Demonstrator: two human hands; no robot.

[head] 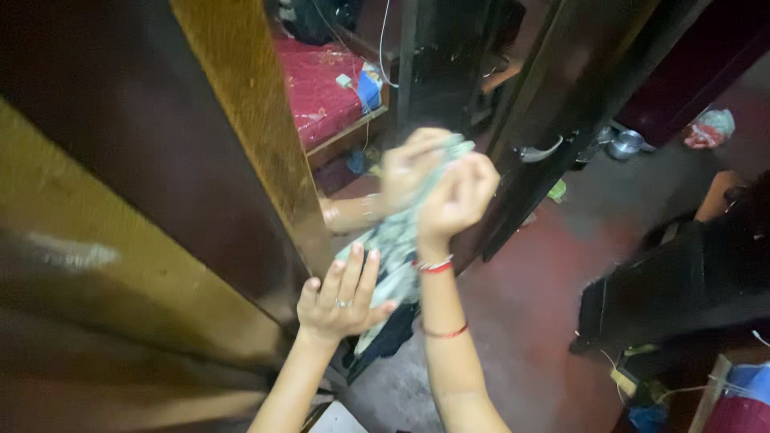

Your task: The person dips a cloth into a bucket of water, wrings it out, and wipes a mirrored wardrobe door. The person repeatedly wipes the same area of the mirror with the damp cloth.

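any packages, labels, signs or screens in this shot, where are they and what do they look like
Small box: on the red bedspread at top centre, blue with a white side; print too small to tell.
Bag: on the floor at top right, crumpled, pale green and red.
Container: bottom right corner, blue over red, only partly in view.
No signs or screens in view.
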